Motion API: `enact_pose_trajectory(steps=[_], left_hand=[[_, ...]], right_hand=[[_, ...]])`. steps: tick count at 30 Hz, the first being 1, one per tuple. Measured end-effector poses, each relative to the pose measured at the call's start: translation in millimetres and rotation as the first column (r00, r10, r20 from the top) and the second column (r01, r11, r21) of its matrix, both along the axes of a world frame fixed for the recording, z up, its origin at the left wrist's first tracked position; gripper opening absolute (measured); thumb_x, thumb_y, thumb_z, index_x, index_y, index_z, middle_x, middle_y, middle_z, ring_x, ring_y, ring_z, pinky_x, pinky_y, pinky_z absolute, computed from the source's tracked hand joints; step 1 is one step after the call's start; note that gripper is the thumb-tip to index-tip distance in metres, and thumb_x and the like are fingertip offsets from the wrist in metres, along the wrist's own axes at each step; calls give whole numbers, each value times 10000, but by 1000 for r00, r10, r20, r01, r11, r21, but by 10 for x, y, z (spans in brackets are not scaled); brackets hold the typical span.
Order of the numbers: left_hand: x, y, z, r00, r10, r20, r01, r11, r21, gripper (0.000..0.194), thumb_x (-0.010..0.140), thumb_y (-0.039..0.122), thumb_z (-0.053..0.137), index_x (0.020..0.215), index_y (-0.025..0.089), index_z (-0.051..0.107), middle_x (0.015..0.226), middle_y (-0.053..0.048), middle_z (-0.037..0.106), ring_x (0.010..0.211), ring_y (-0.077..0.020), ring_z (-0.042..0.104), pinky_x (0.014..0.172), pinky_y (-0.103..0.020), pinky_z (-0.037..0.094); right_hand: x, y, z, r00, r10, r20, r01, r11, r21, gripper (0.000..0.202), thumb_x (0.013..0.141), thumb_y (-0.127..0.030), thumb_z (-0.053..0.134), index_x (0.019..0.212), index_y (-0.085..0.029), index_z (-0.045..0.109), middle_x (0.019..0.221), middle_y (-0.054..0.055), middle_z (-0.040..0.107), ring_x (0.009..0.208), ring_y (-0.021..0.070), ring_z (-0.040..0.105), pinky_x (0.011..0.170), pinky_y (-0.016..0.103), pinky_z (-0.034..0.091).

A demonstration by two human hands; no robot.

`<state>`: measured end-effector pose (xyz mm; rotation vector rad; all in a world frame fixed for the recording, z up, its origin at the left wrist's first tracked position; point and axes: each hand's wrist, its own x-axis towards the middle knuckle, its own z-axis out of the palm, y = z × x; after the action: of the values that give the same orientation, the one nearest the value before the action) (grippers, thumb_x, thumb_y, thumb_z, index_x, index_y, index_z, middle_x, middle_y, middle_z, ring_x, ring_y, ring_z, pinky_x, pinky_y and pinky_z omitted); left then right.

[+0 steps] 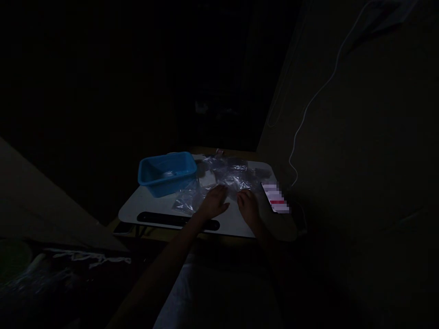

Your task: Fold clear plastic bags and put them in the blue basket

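Clear plastic bags [236, 173] lie crumpled across the middle of a white table [157, 205]. My left hand [214, 202] rests over the near edge of the plastic, thumb apart from the other fingers, with nothing visible in its grasp. To its right, my right hand [247, 203] has its fingers curled at the edge of the plastic; whether they pinch it is too dark to tell. A small white item [207, 178] sits among the bags just beyond my left hand. Another piece of clear plastic [187, 199] lies left of that hand.
A blue basin [168, 185] stands at the table's left. A lit phone [275, 198] lies at the right edge. The white cable [304, 112] hangs along the right wall. A black slot [178, 221] runs along the table's front. The surroundings are very dark.
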<state>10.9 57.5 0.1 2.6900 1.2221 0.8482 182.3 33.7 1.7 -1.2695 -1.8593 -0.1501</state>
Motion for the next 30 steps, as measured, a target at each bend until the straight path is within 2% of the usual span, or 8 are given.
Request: enact_pose_trajectory(steps=[6,8,10,13,17,21,25,30], left_hand=[[-26,-10,-53,990,47,132,-42,998,-39,527,787,297,482,1256,75,388,1299,-178,435,1226,-258,378,1009,-425,331],[-26,-15,-48,992,18,128,-13,999,-42,514,768,248,483,1251,94,398,1288,-160,453,1210,-247,397,1001,-419,344],[-28,-28,-31,993,5,120,1,999,-50,484,762,219,472,1230,108,424,1254,-147,487,1173,-239,437,984,-414,364],[-32,-53,4,985,52,162,-41,996,-73,416,782,220,437,1178,98,473,1171,-149,543,1089,-229,501,929,-392,412],[-31,-71,38,984,76,158,-60,993,-99,340,788,210,422,1089,107,543,1035,-123,606,963,-211,559,859,-356,450],[-30,-76,52,988,86,127,-72,991,-109,291,791,216,427,1023,134,582,979,-103,627,924,-209,568,829,-346,452],[-30,-82,67,988,79,134,-64,992,-108,248,797,225,425,935,135,610,913,-99,635,885,-206,569,800,-330,449],[-32,-89,95,982,106,158,-86,988,-128,225,792,191,387,760,144,604,784,-79,616,777,-185,556,743,-310,438]], right_hand=[[-65,-46,-10,989,138,-49,-140,989,-35,194,819,-158,379,885,-187,560,934,91,567,913,184,547,809,336,465],[-82,-72,-21,977,198,-78,-202,978,-51,255,790,-135,393,1008,-184,516,1067,108,550,979,183,547,850,347,458],[-89,-96,-30,962,229,-149,-243,966,-88,409,768,-120,397,1173,-183,407,1128,114,542,980,173,569,854,346,463],[-90,-107,-32,955,159,-251,-211,958,-196,563,749,-122,413,1290,-160,265,982,93,624,883,174,617,802,341,487],[-78,-66,-42,961,27,-275,-104,958,-267,579,732,-139,431,1291,-126,281,841,77,655,788,188,629,746,342,496],[-63,-32,-50,984,39,-175,-80,969,-233,428,735,-162,437,1163,-149,448,912,90,654,854,190,613,781,336,477],[-71,-79,6,994,87,72,-68,969,-237,378,740,-202,473,1113,-153,505,1021,103,640,940,207,582,855,353,425],[-108,-155,83,973,6,229,40,980,-195,305,757,-331,514,1004,-165,579,965,93,652,925,218,568,854,360,378]])
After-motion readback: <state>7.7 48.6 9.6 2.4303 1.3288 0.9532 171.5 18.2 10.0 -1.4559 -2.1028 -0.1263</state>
